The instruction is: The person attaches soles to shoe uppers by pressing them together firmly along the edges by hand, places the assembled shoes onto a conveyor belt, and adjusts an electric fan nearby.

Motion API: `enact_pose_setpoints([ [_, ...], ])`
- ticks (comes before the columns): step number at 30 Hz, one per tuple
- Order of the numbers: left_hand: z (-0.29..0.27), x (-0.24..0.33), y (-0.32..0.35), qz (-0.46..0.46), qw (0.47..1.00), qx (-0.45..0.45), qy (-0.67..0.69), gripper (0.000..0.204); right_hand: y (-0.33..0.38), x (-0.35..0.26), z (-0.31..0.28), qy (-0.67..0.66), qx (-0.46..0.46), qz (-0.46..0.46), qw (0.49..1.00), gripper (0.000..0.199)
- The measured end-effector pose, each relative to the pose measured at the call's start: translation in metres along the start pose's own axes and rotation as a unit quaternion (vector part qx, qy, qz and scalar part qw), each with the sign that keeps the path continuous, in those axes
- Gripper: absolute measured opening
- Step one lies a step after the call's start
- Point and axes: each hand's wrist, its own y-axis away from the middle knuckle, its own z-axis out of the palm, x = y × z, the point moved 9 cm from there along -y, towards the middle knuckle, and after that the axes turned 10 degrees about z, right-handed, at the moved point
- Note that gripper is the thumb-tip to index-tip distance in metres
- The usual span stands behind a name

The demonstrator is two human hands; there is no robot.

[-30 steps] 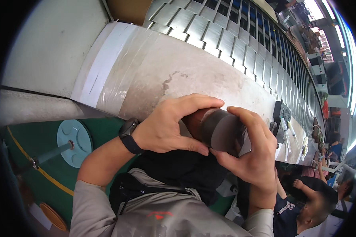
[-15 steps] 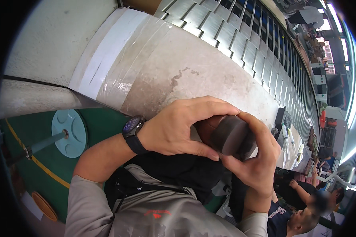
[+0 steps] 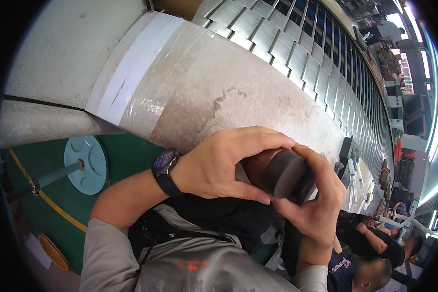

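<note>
Between my hands is a reddish-brown piece with a thick, dark, rounded end [image 3: 283,171], which looks like the heel part of a shoe. My left hand [image 3: 220,163], with a black watch [image 3: 165,170] on its wrist, curls around the brown side, fingers over the top and thumb below. Around the dark end wraps my right hand [image 3: 318,197], its fingers on the far side. The two thumbs meet at the near edge, and the fingertips meet at the top. My palms hide much of the piece.
Beyond my hands lies a stained, pale worktop [image 3: 263,92] with taped film at its left. A metal slat conveyor [image 3: 287,48] runs along its far side. Brushes or similar slim tools [image 3: 357,182] lie at right. Co-workers [image 3: 374,243] sit at lower right; a blue round stand [image 3: 86,165] is left.
Both hands keep their grip. The held piece sits slightly lower and is tilted a little. The view has shifted slightly, and the people at right have moved a bit.
</note>
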Motion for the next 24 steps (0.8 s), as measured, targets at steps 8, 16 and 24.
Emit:
enact_pose_setpoints([
  [8, 0.001, 0.004, 0.002, 0.015, 1.000, 0.005, 0.015, 0.090, 0.004, 0.003, 0.003, 0.020, 0.026, -0.004, 0.999, 0.069],
  [16, 0.005, 0.007, 0.010, 0.055, 0.998, -0.013, -0.034, 0.094, 0.009, -0.013, 0.004, 0.041, 0.006, -0.007, 0.999, 0.070],
  [24, 0.015, 0.027, 0.034, 0.051, 0.984, 0.102, -0.137, 0.107, 0.039, -0.027, 0.021, 0.120, 0.026, -0.079, 0.989, 0.065],
])
